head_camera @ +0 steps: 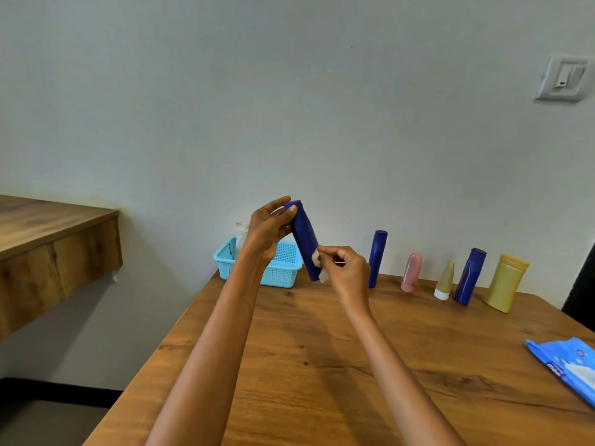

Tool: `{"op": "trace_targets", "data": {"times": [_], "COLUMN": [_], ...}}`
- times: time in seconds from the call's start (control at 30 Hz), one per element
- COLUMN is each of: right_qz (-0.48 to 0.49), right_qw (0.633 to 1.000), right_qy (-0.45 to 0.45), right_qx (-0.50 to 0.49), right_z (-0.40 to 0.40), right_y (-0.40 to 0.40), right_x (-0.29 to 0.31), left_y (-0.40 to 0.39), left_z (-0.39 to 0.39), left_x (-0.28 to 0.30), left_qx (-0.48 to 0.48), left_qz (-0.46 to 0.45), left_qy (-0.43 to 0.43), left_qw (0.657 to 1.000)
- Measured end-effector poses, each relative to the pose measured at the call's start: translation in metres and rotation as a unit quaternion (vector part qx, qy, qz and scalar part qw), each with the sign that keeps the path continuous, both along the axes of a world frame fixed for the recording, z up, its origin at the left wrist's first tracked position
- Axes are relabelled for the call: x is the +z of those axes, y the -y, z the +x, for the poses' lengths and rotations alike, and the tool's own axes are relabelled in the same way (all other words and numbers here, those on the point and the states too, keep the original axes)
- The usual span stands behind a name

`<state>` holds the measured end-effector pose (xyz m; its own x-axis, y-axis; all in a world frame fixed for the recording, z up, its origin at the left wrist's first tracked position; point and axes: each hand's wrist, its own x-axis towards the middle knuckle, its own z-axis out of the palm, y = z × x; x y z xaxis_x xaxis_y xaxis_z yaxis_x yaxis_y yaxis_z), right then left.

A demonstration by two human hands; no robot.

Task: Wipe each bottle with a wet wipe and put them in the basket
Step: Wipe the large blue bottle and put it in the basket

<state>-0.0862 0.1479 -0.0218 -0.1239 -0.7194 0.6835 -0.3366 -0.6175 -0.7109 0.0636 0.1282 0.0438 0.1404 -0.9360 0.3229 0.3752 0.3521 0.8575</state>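
My left hand (269,231) grips the upper end of a dark blue bottle (304,236), held tilted in the air above the table's far left corner. My right hand (346,272) pinches a small white wet wipe (317,260) against the bottle's lower end. Behind them a light blue basket (283,268) stands at the table's far left with a white bottle (242,235) upright in it. Along the wall stand a tall blue bottle (377,259), a pink bottle (411,272), a small olive bottle (445,280), another blue bottle (470,276) and a yellow bottle (507,283).
A blue wet-wipe pack (566,365) lies at the wooden table's (322,365) right edge. A second wooden surface (48,239) juts out at the left, with a gap of floor between. A wall switch (563,78) is at the upper right.
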Motion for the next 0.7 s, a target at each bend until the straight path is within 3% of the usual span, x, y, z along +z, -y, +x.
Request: {"op": "trace_targets", "data": {"times": [0.2, 0.33, 0.53, 0.7], "right_qz": [-0.069, -0.141, -0.143, -0.164], "right_qw": [0.997, 0.987, 0.966, 0.976], "right_qy": [0.006, -0.077, -0.217, -0.142], "right_qx": [-0.028, -0.026, -0.003, -0.017], "right_z": [0.013, 0.017, 0.002, 0.014], "right_y": [0.006, -0.001, -0.005, 0.006], "right_x": [0.036, 0.029, -0.016, 0.033], "left_y": [0.000, -0.002, 0.004, -0.001], "left_z": [-0.014, -0.013, 0.000, -0.008], "left_x": [0.000, 0.001, -0.004, -0.002], "left_qx": [0.003, 0.037, 0.102, 0.053], "left_qz": [0.010, 0.036, 0.063, 0.047], "left_qy": [0.026, 0.015, 0.038, 0.046], "left_qw": [1.000, 0.999, 0.992, 0.996]}}
